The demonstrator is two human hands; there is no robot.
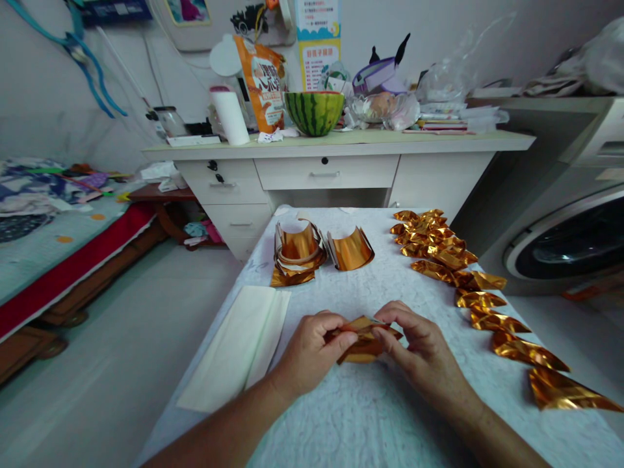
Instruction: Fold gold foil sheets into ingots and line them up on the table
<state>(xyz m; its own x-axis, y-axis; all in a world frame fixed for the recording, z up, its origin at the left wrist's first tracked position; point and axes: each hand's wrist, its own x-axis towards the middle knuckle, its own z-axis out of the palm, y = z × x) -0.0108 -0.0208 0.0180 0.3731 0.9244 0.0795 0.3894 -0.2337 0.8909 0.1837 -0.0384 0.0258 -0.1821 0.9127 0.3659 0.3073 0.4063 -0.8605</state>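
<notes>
A sheet of gold foil paper (pixel 363 338), partly folded, is held low over the cloth-covered table. My left hand (pixel 314 348) pinches its left side between thumb and fingers. At the right side, the thumb and fingers of my right hand (pixel 414 344) close on the same sheet. Fingers cover parts of the folds. Beyond my hands stand curled stacks of gold foil sheets, a larger stack (pixel 298 250) on the left and a smaller stack (pixel 350 250) beside it. Folded gold foil pieces (pixel 480 299) lie in a row along the table's right side.
White paper sheets (pixel 234 348) lie on the table's left. Behind stands a white desk (pixel 326 172) with a watermelon half (pixel 314 112) and an orange snack bag (pixel 262 84). A washing machine (pixel 550 214) is at the right, a bed (pixel 73 240) at the left.
</notes>
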